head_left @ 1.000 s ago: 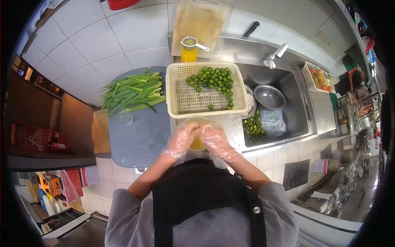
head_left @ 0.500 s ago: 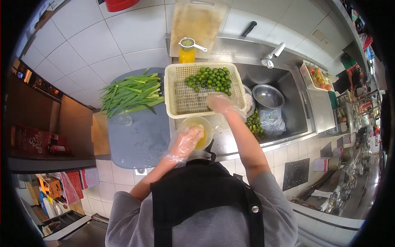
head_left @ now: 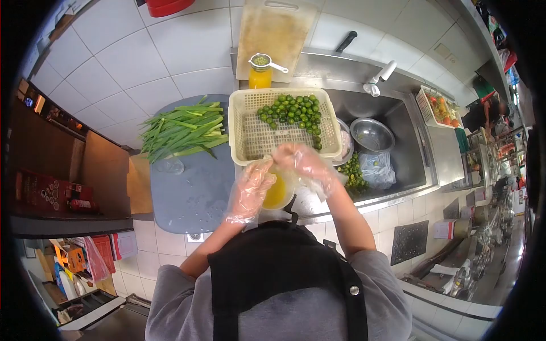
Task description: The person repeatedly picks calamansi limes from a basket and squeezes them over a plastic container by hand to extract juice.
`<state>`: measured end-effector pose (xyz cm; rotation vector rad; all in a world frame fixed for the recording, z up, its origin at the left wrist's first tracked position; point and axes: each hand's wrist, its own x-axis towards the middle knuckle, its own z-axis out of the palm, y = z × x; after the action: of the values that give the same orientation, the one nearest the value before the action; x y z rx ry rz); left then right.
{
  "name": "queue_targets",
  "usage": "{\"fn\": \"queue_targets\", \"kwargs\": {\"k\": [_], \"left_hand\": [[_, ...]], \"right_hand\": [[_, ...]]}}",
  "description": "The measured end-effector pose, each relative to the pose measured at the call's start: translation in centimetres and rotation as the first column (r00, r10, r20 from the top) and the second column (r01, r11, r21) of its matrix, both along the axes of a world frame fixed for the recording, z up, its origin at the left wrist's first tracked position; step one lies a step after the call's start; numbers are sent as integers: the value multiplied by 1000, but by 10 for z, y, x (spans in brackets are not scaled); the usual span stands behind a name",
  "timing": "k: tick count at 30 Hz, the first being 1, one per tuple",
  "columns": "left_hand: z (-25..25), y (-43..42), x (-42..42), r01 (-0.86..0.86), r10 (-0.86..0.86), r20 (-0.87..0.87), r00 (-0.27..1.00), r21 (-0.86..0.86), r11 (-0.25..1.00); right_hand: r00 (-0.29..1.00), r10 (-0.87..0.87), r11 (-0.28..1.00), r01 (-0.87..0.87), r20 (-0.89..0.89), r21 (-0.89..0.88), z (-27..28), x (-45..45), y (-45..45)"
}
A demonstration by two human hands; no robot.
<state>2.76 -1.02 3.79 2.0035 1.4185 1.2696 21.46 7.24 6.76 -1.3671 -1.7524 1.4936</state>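
Observation:
Both my hands wear clear plastic gloves and meet over a bowl of yellow juice [head_left: 275, 196] at the counter's front. My left hand [head_left: 253, 186] is closed at the bowl's left rim, fingers curled inward. Just right of it, my right hand [head_left: 300, 161] is closed too, its fingertips close to the left ones. Whatever lies between the fingers is too small or hidden to make out. Right behind the hands stands a cream plastic basket [head_left: 238, 131]. Small green limes [head_left: 293, 109] are heaped in its back right part, some trailing down the right side.
Green leafy stalks [head_left: 185, 129] lie on a grey board [head_left: 193, 199] at left. Behind the basket, a strainer [head_left: 260, 61] tops a container of orange liquid [head_left: 260, 78]. Cut lime halves [head_left: 355, 175], a steel bowl [head_left: 372, 135] and a plastic bag [head_left: 376, 169] are in the sink [head_left: 412, 165].
My right hand has moved from the basket's front edge left and down to my left hand. My left hand has lifted slightly out of the bowl, and the limes at the basket's right have shifted forward.

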Motion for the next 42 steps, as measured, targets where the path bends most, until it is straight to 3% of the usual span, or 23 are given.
{"fn": "queue_targets", "kwargs": {"k": [1,3,6,8,10,13,16,18,21,22,24,26,29,31,33,34,36,39,42], "left_hand": [[-9,2,-1,38,-34,64,997,-55,998],[-19,4,-2,80,-66,130,989,-107,991],[-23,0,-4,138,-122,143,982,-106,985],[-20,-1,-6,189,-161,141,977,-211,959],[-15,-4,-6,169,-150,101,983,-212,963],[-18,-6,-8,149,-146,27,989,-191,970],[-23,-6,-9,184,-184,16,983,-149,972],[-22,-6,-10,211,-207,39,978,-121,970],[-18,-4,-11,237,-222,115,968,-138,962],[-18,-4,-12,216,-197,132,972,-148,965],[-28,-4,-14,192,-169,148,975,-158,969],[-42,-3,-11,213,-7,428,904,-434,876],[-33,-2,-13,231,79,459,885,-580,781],[-36,1,-16,237,56,452,890,-566,790],[-38,2,-17,246,32,446,895,-552,797],[-36,1,-16,282,33,494,869,-549,787],[-29,-1,-15,320,33,541,840,-543,776],[-19,-3,-13,299,6,514,858,-507,808],[-26,-3,-16,285,-101,421,901,-401,871]], "right_hand": [[1000,-7,1000,7,1,-2,-8,0,-13],[950,-163,971,107,-266,-212,-29,-2,-34],[917,-265,943,182,-298,-278,-38,-3,-52],[934,-267,943,202,-239,-263,-45,-4,-57],[947,-265,944,217,-180,-247,-54,-5,-63],[940,-232,953,169,-251,-250,-57,-5,-67],[989,-109,983,92,-97,-162,-44,-5,-65],[977,-98,948,34,-188,-317,-42,-3,-63],[933,-190,925,66,-305,-375,-38,-5,-66],[934,-190,925,66,-303,-375,-42,-6,-67],[940,-145,981,96,-308,-166,-54,-10,-67],[946,-145,981,98,-291,-170,-44,-15,-68],[961,-143,984,113,-239,-136,-39,-20,-72],[969,-139,988,122,-205,-96,-40,-20,-72],[991,-99,993,105,-86,60,-41,-16,-72],[991,-99,993,105,-86,60,-47,-16,-72],[942,-174,984,179,-287,-9,-59,-16,-71],[983,-124,987,109,-134,-118,-19,-14,-72],[984,-110,987,92,-143,-130,-28,-18,-75]]}}
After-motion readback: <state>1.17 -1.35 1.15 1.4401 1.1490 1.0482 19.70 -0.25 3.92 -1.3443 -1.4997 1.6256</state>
